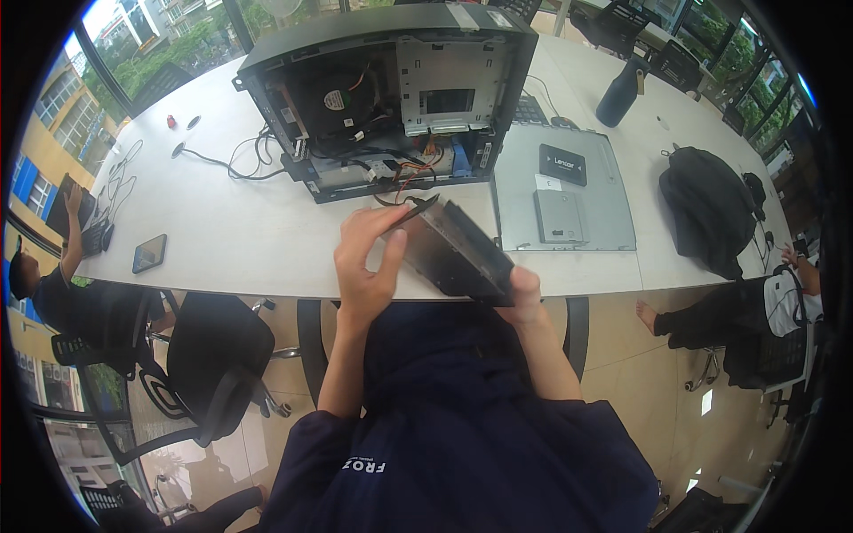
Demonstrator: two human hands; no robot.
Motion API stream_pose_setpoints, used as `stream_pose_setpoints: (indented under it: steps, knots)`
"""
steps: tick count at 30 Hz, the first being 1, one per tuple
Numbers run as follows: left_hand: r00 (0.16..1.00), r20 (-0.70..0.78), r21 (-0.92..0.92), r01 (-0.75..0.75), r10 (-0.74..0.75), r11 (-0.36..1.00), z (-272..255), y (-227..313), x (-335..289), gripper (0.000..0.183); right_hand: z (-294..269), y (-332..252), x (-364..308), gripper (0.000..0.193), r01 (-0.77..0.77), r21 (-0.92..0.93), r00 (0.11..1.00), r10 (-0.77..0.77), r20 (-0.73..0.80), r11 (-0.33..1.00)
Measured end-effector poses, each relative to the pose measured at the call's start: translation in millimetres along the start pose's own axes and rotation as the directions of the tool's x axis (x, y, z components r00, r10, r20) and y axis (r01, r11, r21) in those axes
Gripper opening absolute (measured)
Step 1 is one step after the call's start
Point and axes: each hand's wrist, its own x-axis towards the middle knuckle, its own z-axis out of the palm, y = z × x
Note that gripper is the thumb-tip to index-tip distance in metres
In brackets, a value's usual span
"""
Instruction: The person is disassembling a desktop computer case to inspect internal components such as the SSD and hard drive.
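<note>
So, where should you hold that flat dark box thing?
Probably by its two opposite ends: the left hand from the left at the upper end, the right hand from the right at the lower end. The flat dark box is long, thin and tilted, with its lower end toward the right, so clasping both ends should keep it steady.

A dark, rectangular, metallic-looking unit [446, 258] partly hides the bare right hand [525, 295] at its four o'clock edge.
</note>
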Motion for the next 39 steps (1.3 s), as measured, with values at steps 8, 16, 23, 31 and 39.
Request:
stream_pose_setpoints:
  steps: [8, 16, 23, 31, 39]
  knots:
    - [0.994, -0.001, -0.060, 0.105, -0.105, 0.993, -3, 0, -2, 0.018, -2, -3, 7, 0.075, 0.013, 0.404, 0.999, -0.032, 0.039, 0.914]
    - [0.995, 0.055, -0.098, 0.087, -0.081, 0.991, 4, 9, 1, 0.020, -8, -1, 4, 0.077, -0.004, 0.333, 0.999, -0.007, 0.032, 0.943]
    - [0.998, 0.041, -0.088, 0.044, -0.040, 0.995, 1, 4, -1, 0.019, -10, 5, 1, 0.081, -0.007, 0.291, 1.000, 0.009, -0.006, 0.957]
    - [0.952, -0.127, -0.210, -0.301, 0.279, 0.930, 13, 23, -6, 0.017, 18, -6, 17, 0.117, 0.302, 0.032, 0.921, -0.300, 0.249, 0.953]
    - [0.964, -0.034, -0.203, -0.266, 0.264, 0.942, 6, 41, -9, 0.019, 3, -3, 17, 0.115, 0.264, 0.137, 0.894, -0.296, 0.336, 0.955]
